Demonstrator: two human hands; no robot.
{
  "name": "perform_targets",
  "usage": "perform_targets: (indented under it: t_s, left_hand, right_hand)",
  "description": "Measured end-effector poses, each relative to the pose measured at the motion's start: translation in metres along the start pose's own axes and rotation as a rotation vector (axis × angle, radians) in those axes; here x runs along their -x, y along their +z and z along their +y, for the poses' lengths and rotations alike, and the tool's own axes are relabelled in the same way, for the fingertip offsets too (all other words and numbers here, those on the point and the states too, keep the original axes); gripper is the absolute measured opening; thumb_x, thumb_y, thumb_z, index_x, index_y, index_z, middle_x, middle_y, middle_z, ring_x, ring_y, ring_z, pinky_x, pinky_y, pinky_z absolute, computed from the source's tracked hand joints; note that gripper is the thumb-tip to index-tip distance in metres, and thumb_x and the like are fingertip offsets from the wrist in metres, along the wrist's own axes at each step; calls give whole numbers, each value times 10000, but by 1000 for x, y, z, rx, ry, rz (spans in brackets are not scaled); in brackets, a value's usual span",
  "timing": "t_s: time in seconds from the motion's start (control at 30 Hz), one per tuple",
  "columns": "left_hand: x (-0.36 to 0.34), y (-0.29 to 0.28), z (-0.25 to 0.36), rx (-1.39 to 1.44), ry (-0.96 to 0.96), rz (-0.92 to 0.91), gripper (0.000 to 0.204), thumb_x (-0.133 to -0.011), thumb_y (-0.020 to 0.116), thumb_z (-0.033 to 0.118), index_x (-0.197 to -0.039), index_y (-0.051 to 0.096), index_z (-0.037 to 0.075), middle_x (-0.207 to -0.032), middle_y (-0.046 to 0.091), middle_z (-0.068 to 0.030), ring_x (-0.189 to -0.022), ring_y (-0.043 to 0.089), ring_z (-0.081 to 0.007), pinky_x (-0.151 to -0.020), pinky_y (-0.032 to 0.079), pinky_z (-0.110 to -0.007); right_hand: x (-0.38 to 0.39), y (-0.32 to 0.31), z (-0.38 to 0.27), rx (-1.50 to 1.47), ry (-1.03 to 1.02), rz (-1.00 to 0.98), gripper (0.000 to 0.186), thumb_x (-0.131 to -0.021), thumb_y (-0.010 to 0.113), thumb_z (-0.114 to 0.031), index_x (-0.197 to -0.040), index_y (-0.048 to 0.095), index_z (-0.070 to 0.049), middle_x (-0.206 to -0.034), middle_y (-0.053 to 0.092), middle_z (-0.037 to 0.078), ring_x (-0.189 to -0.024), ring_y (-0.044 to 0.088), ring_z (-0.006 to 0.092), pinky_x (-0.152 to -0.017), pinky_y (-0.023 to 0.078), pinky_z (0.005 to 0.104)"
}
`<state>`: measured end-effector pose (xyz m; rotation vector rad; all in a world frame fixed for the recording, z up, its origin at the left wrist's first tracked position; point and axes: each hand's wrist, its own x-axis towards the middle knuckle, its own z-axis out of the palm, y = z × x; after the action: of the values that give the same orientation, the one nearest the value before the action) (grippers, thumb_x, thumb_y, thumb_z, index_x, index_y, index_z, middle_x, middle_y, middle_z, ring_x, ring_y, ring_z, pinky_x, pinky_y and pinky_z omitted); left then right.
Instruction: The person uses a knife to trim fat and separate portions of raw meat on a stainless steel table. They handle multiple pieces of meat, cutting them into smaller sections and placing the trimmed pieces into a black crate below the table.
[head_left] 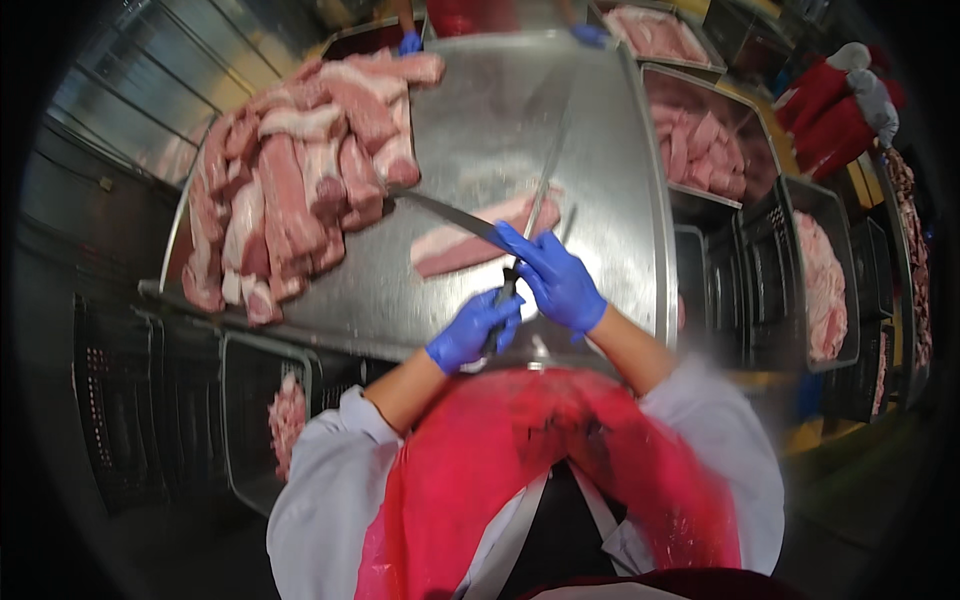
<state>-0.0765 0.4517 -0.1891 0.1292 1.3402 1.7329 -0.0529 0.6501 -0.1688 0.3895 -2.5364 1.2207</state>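
Note:
In my right hand (562, 288), gloved in blue, is a knife (447, 213) whose long blade points left toward the heaped meat. My left hand (476, 330), also in a blue glove, is wrapped round the black handle of a sharpening steel (541, 200). Its thin rod rises away from me and crosses near the base of the blade; whether the two touch I cannot tell. Beneath them a long pale-pink strip of meat (445, 252) lies on the steel table (610, 240). My right fingers cover the knife's handle.
A large pile of meat cuts (290, 180) covers the table's left side. Crates of meat (700, 150) line the right, and another crate (240, 440) stands low at the left. Across the table are a co-worker's blue-gloved hands (590, 35). People in red (835, 110) are at far right.

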Motion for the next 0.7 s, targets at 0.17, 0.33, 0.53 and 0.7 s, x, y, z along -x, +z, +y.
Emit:
perform_targets:
  t_s: [0.17,0.33,0.53,0.7]
  left_hand:
    - [58,-11,32,-147,244,182,187,-987,598,158,-1117,553,31,-728,524,-4,-520,512,-92,-476,417,-240]
    - [108,-59,76,-1122,506,607,206,-919,674,101,-1082,590,8,-770,592,-108,-620,565,-230,-556,462,-344]
    - [91,-41,79,-1577,535,533,242,-874,707,109,-1080,603,33,-842,633,-227,-759,632,-438,-618,503,-437]
    - [90,-31,68,-1446,550,517,247,-864,705,91,-1089,615,45,-826,633,-206,-725,630,-431,-621,502,-418]
  right_hand:
    - [53,-52,106,156,320,-26,527,-983,537,-150,-1504,464,-193,-817,554,125,-760,606,252,-730,530,387]
    - [127,-83,217,166,408,258,420,-1033,492,-131,-1447,509,-60,-785,658,97,-664,612,144,-621,516,289]
    - [-34,-58,23,-405,62,349,204,-1033,515,-136,-1119,603,26,-799,657,66,-640,587,84,-570,469,245]
    - [49,-29,94,451,-203,149,113,-949,542,-50,-1037,595,-4,-939,614,197,-722,629,387,-583,494,462]
